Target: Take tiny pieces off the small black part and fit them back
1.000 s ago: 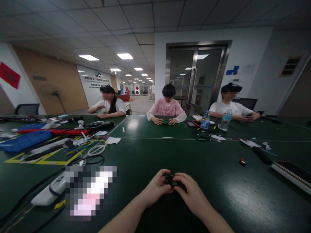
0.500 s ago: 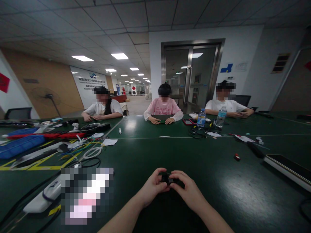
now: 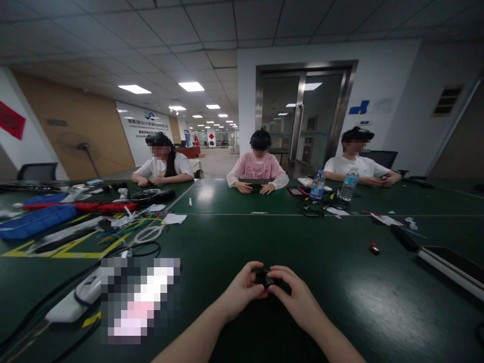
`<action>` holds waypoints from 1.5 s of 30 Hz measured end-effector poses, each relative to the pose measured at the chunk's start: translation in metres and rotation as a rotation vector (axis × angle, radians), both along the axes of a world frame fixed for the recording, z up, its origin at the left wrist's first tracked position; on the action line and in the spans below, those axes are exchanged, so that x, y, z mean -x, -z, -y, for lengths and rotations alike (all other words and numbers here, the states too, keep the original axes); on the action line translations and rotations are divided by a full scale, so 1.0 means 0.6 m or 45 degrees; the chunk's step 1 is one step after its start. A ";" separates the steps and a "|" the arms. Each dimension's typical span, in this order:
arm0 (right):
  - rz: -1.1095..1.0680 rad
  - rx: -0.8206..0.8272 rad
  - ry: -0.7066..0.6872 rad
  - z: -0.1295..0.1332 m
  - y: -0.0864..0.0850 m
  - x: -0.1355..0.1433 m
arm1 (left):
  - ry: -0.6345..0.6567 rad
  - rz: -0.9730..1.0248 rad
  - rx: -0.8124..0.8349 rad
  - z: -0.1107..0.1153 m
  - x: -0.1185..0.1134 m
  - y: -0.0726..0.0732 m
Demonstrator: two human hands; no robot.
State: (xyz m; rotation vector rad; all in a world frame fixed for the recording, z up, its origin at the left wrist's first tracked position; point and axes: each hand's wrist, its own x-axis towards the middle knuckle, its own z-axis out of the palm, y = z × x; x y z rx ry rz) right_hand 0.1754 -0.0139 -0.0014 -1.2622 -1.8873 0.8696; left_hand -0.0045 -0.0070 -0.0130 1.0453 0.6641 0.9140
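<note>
At the lower centre of the frame, our left hand [image 3: 244,290] and right hand [image 3: 293,290] both pinch a small black object [image 3: 261,278] between thumb and fingers, over the green worktop [image 3: 212,247]; we find its details too dark to make out.

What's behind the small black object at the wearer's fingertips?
Just beyond the black object, green tabletop shows. Whatever lies directly behind it is covered by the object itself, and the left hand and right hand hide its sides.
</note>
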 end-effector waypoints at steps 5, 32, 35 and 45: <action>-0.003 0.017 -0.001 -0.001 -0.002 -0.001 | 0.014 0.000 0.004 -0.001 0.001 -0.001; -0.056 -0.014 -0.035 -0.002 -0.001 -0.005 | -0.031 0.044 0.042 0.002 0.002 -0.004; -0.083 0.019 -0.036 -0.003 0.002 -0.007 | -0.027 0.049 0.038 0.003 0.003 -0.005; -0.121 0.101 -0.003 -0.005 0.004 -0.008 | -0.003 0.034 -0.054 0.000 0.002 -0.003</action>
